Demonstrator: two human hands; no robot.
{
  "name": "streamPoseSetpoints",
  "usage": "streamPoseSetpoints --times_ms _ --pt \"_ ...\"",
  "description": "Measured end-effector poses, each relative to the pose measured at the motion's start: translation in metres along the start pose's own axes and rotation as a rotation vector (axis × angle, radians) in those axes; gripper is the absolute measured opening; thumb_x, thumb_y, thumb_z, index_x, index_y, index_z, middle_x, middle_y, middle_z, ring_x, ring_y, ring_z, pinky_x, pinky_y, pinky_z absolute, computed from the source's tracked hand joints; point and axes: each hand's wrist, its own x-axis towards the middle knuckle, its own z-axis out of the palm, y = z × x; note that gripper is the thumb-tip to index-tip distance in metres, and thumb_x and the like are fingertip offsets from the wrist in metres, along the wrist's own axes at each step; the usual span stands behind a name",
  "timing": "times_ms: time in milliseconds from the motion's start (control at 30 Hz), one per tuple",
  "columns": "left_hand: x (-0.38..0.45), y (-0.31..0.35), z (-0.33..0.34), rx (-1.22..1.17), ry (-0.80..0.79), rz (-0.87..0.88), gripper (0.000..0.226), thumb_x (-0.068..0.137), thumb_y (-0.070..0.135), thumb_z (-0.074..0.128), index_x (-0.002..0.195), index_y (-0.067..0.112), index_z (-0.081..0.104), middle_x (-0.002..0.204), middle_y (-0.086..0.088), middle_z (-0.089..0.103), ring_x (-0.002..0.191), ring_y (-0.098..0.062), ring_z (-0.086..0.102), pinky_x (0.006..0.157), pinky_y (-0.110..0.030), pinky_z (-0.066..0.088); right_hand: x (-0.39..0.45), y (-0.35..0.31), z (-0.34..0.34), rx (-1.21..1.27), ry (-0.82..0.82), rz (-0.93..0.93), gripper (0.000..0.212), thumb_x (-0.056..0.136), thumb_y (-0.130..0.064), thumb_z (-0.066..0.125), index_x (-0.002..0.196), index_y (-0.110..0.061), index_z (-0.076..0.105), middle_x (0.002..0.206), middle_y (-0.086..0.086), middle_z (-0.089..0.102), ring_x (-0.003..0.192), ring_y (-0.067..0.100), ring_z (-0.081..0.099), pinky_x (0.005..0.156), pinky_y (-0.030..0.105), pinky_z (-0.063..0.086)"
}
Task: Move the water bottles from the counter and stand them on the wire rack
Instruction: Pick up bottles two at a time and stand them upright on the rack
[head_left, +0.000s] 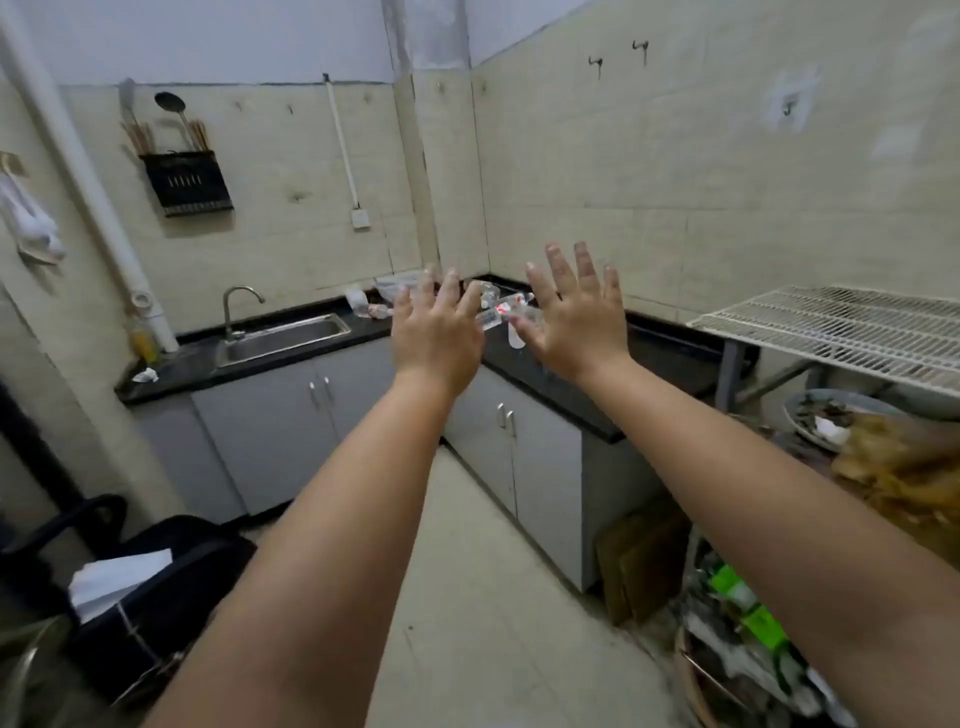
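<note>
**A:** Where are the bottles?

**B:** I see the clear plastic water bottles with red-and-white labels (497, 310) lying in a heap on the black stone counter (670, 358), in the far corner. My left hand (435, 332) and right hand (574, 317) are both raised in front of them, fingers spread, holding nothing.

**A:** How will they handle?

**B:** Thin-walled and smooth, I'd guess, so they'd dent if squeezed hard (whether they're full I can't tell). I'd grip each around the middle, over the label, then turn it upright.

**A:** And the landing spot?

**B:** The white wire rack (831, 332) stands to the right of the counter, bare on top. Its gaps may let a narrow base wobble. To the left, a steel sink (283, 340); the tiled floor (498, 597) is crowded with clutter near me.
</note>
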Motion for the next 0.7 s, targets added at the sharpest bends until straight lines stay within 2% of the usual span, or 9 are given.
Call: streamPoseSetpoints --times_ms 67,100,200,267,400,533,700 --pt "-0.003 -0.002 0.019 -0.013 -0.052 0.006 0.048 0.098 0.026 0.033 0.143 0.013 0.028 0.156 -0.008 0.022 0.145 -0.028 0.011 0.117 -0.046 0.011 -0.004 -0.003 0.020 -0.006 0.100 -0.026 0.057 0.085 -0.040 0.052 0.130 -0.008 0.046 0.143 0.020 0.040 0.133 0.043 0.033 0.108 0.060 0.024" --pt "-0.007 -0.003 0.031 -0.012 -0.098 0.007 0.047 0.097 0.027 0.034 0.142 0.012 0.030 0.155 -0.008 0.023 0.145 -0.028 0.012 0.116 -0.046 0.012 -0.008 -0.003 0.032 -0.017 0.084 -0.024 0.055 0.082 -0.037 0.055 0.127 -0.004 0.050 0.139 0.022 0.046 0.129 0.045 0.038 0.105 0.061 0.028" --pt "-0.018 -0.011 0.070 -0.016 -0.224 0.003 0.048 0.097 0.029 0.034 0.142 0.013 0.030 0.156 -0.009 0.020 0.145 -0.028 0.010 0.117 -0.044 0.014 -0.023 0.000 0.076 -0.018 -0.067 -0.009 0.054 0.082 -0.028 0.062 0.126 0.000 0.048 0.139 0.023 0.044 0.132 0.042 0.036 0.106 0.056 0.029" --pt "-0.020 -0.017 0.093 -0.031 -0.255 -0.012 0.047 0.098 0.030 0.034 0.142 0.013 0.030 0.155 -0.009 0.021 0.145 -0.028 0.011 0.116 -0.044 0.014 -0.028 0.005 0.097 -0.053 -0.065 0.007 0.050 0.081 -0.028 0.063 0.121 0.000 0.052 0.135 0.022 0.049 0.129 0.040 0.040 0.103 0.052 0.035" --pt "-0.017 -0.022 0.141 -0.073 -0.335 0.021 0.045 0.098 0.028 0.032 0.141 0.015 0.031 0.155 -0.007 0.022 0.145 -0.028 0.010 0.116 -0.043 0.016 -0.028 0.019 0.146 -0.027 -0.268 0.083 0.049 0.091 -0.032 0.046 0.131 -0.004 0.041 0.147 0.017 0.033 0.139 0.035 0.022 0.110 0.047 0.022" --pt "0.013 -0.023 0.195 -0.105 -0.376 0.014 0.046 0.099 0.029 0.030 0.143 0.016 0.028 0.155 -0.005 0.021 0.145 -0.027 0.010 0.116 -0.042 0.017 -0.004 0.043 0.195 -0.038 -0.320 0.104 0.050 0.092 -0.035 0.043 0.133 -0.007 0.039 0.148 0.015 0.033 0.139 0.034 0.022 0.111 0.047 0.021" --pt "0.091 -0.018 0.259 -0.154 -0.400 0.003 0.048 0.098 0.028 0.034 0.144 0.019 0.026 0.155 -0.004 0.022 0.145 -0.026 0.011 0.116 -0.040 0.018 0.065 0.085 0.255 -0.012 -0.336 0.110 0.052 0.092 -0.038 0.044 0.133 -0.006 0.039 0.146 0.016 0.035 0.139 0.033 0.024 0.110 0.046 0.022"
